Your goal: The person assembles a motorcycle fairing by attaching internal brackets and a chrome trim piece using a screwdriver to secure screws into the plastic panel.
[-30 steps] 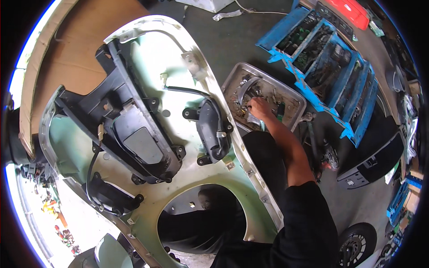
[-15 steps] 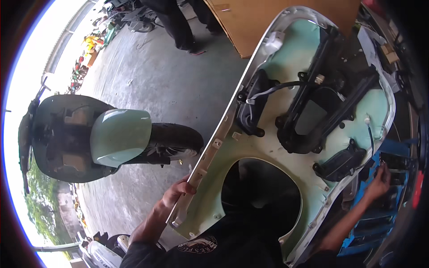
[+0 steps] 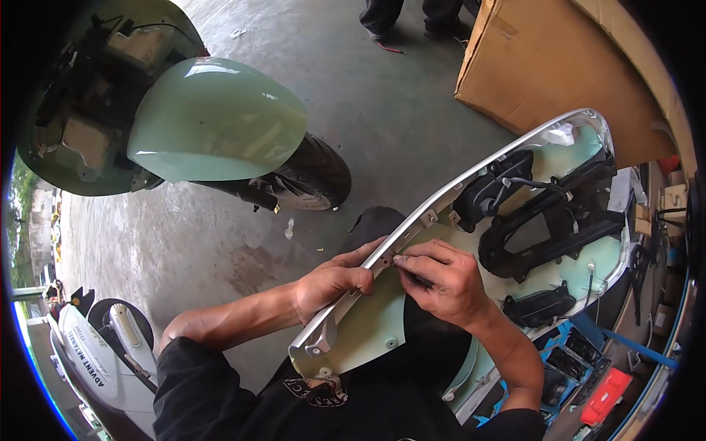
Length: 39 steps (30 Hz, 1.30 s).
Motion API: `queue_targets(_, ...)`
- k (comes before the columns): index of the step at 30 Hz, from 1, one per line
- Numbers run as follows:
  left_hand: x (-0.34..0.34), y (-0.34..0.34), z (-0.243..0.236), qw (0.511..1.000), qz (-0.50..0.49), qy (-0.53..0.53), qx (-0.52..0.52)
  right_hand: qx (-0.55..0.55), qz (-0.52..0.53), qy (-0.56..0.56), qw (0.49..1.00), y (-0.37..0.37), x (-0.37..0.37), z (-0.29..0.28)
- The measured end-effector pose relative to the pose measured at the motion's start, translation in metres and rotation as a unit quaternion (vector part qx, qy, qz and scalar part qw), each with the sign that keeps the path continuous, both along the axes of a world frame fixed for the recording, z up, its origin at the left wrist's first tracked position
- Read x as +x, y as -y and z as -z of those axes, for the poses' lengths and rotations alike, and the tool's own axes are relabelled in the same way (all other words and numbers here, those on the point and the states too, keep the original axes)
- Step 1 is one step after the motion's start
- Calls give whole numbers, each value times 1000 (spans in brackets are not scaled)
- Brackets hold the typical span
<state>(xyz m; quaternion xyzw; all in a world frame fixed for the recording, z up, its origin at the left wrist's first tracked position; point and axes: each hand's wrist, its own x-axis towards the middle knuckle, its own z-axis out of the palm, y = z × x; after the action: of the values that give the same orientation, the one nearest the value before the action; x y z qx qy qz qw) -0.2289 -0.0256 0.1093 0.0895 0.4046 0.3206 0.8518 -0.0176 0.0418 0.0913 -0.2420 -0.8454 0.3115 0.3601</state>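
Note:
A large pale-green scooter body panel [image 3: 371, 323] leans across my lap, its inner side facing up and its silver rim [image 3: 441, 197] running up to the right. My left hand [image 3: 327, 287] is closed round this rim, thumb on top and fingers at the far side. Right beside it, my right hand [image 3: 445, 283] pinches at a small mounting tab [image 3: 384, 260] just inside the rim; whatever is between the fingertips is too small and covered to make out. Black plastic housings [image 3: 489, 191] and a black U-shaped frame [image 3: 515, 246] are fixed inside the panel, with a cable running between them.
A scooter with a green front fender [image 3: 220, 121] stands at the upper left. Behind the panel is a big cardboard box [image 3: 559, 81]. At the lower right lie a blue tray [image 3: 566, 360] and a red case [image 3: 605, 397]. Another person's legs [image 3: 382, 15] show at the top.
My right hand has come from the blue tray to the panel's rim, beside my left hand. The panel now lies lower and tilts further right; the view has shifted.

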Motion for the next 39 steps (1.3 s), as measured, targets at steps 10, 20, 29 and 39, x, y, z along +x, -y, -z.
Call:
queue_targets(10, -12, -4, 8, 999, 36, 20, 15, 188, -47, 124, 973, 0, -12, -7)
queue_targets(20, -16, -5, 19, 999, 32, 17, 31, 18, 21, 17, 999, 6, -23, 12)
queue_targets(29, -18, -10, 14, 998, 52, 8, 39, -106, 57, -43, 992, 4, -24, 13)
queue_targets(39, -13, -9, 15, 998, 49, -2, 44, -139, 43, -36, 989, 4, -17, 20)
